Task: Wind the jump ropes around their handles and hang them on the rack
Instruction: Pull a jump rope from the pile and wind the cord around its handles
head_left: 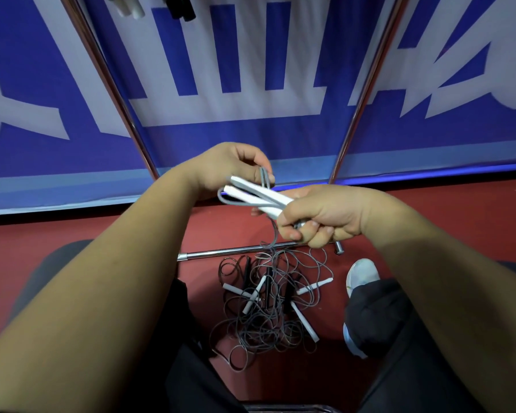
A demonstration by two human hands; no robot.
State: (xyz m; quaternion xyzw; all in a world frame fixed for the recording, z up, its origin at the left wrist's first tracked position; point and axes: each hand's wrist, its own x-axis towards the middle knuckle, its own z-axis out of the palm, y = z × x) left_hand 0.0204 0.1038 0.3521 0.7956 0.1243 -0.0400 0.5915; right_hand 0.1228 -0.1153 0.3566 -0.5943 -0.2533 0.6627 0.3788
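My right hand [316, 219] grips a pair of white jump-rope handles [253, 193] held side by side, pointing left. My left hand [236, 165] pinches the grey cord [264, 177] just behind the handles, where it loops around them. From the handles the cord hangs down to a tangled pile of ropes [268, 305] on the red floor, with several white and black handles mixed in. The rack's two chrome uprights [108, 84] [367, 84] rise ahead. Wound ropes with white and black handles [155, 7] hang at the top.
A blue-and-white banner [251, 70] fills the wall behind the rack. The rack's chrome base bar [236, 251] lies across the floor above the pile. My dark-trousered legs flank the pile, and a white shoe [361, 278] stands at its right.
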